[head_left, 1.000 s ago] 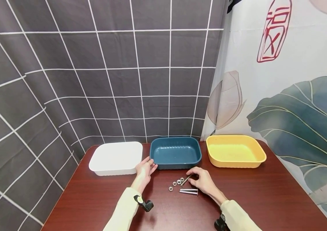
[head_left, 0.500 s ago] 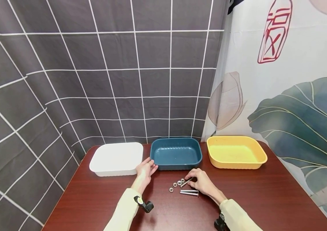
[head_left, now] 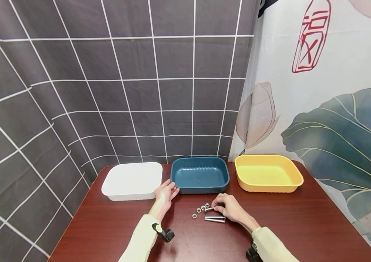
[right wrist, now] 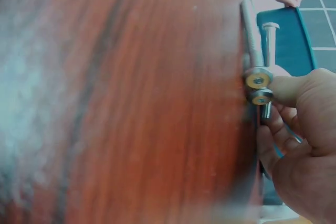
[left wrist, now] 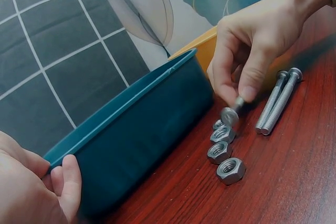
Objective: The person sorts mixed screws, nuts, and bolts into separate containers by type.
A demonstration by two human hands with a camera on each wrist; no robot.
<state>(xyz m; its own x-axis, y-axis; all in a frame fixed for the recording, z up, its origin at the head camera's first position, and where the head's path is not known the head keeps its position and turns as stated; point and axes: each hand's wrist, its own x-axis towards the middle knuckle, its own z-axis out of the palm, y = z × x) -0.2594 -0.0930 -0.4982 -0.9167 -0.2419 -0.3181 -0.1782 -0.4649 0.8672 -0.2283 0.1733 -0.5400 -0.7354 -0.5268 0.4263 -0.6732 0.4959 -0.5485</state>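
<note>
My left hand grips the front left corner of the teal-blue plastic tray, its fingers over the rim in the left wrist view. In front of that tray, my right hand pinches a metal bolt between thumb and fingers. The bolt's round head points left, close over the hex nuts. Several of these nuts lie in a slanting row on the table. Two more bolts lie side by side just in front of the right hand, heads to the right.
A white tray stands left of the blue one, and a yellow tray stands to its right. The reddish-brown table ends at a grey checked curtain and a white printed curtain.
The bolt in my right hand has swung from a slant to nearly level. That hand has shifted slightly nearer to me. My left hand keeps its hold on the blue tray.
</note>
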